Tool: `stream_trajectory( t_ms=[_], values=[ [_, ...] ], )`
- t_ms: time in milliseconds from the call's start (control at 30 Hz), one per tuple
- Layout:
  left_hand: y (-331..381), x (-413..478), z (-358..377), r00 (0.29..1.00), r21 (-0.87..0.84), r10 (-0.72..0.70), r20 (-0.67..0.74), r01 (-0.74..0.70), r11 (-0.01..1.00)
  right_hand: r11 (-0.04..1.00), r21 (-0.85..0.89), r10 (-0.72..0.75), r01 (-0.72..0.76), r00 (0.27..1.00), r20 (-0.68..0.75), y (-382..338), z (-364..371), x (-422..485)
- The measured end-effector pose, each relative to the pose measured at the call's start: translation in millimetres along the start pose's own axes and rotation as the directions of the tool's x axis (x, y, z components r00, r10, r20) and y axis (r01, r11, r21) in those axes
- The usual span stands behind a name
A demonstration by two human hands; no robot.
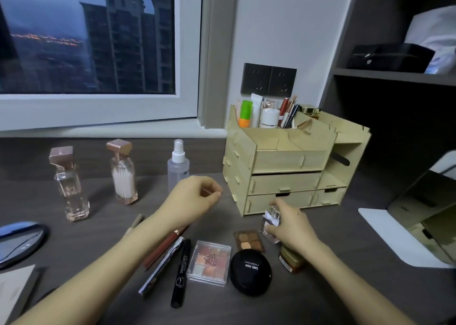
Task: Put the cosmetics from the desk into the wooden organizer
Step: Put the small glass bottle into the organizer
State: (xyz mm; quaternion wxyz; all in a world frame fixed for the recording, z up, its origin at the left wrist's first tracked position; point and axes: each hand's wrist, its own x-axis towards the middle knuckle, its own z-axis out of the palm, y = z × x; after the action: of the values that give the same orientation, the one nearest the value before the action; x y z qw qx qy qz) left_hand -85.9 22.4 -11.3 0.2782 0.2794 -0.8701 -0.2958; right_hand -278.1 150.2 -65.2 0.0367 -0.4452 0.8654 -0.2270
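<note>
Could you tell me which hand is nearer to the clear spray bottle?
Left. The left hand is just in front of the clear spray bottle, by its base; the right hand is well off to its right, gripping a small glass bottle.

A dusk-lit window (86, 40) stands far beyond the left grip (195, 198). Twin wall sockets (269, 80) sit beyond and above the right grip (293, 228). An oval mirror (22, 238) lies well left of the left grip. A standing mirror (424, 216) sits right of the right grip, below a shelf (394, 76) bearing a black case (389, 56).
</note>
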Motion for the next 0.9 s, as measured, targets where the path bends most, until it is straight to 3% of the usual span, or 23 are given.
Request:
stream_trajectory(
  t_ms=[167, 367, 500, 633, 767, 900],
  values=[
    [33.7, 34.3, 8.0, 0.995, -0.036, 0.067, -0.074, -0.070, 0.997, 0.977, 0.190, -0.045, 0.093, 0.969, -0.242, 0.0, -39.1, 5.9],
    [62.0, 86.6, 19.3, 0.957, 0.019, 0.165, -0.240, -0.166, 0.986, 0.880, 0.352, -0.026, 0.320, 0.771, -0.636, -5.7, -122.0, 25.1],
    [70.4, 123.0, 29.4, 0.944, 0.081, 0.181, -0.275, -0.165, 0.983, 0.905, 0.292, 0.006, 0.310, 0.677, -0.736, 6.3, -156.5, 53.7],
    [70.8, 153.8, 39.6, 0.966, 0.093, 0.145, -0.214, -0.128, 0.987, 0.923, 0.298, 0.061, 0.244, 0.672, -0.738, 25.0, -171.9, 82.0],
    [68.6, 168.6, 46.1, 0.977, -0.017, 0.063, -0.204, -0.068, 0.998, 0.920, 0.302, 0.043, 0.251, 0.700, -0.713, 25.8, -172.1, 103.6],
    [64.8, 170.8, 50.1, 0.984, -0.074, 0.038, -0.175, -0.051, 0.996, 0.979, 0.105, -0.083, 0.177, 0.805, -0.587, 9.8, -156.1, 131.0]
  ],
)
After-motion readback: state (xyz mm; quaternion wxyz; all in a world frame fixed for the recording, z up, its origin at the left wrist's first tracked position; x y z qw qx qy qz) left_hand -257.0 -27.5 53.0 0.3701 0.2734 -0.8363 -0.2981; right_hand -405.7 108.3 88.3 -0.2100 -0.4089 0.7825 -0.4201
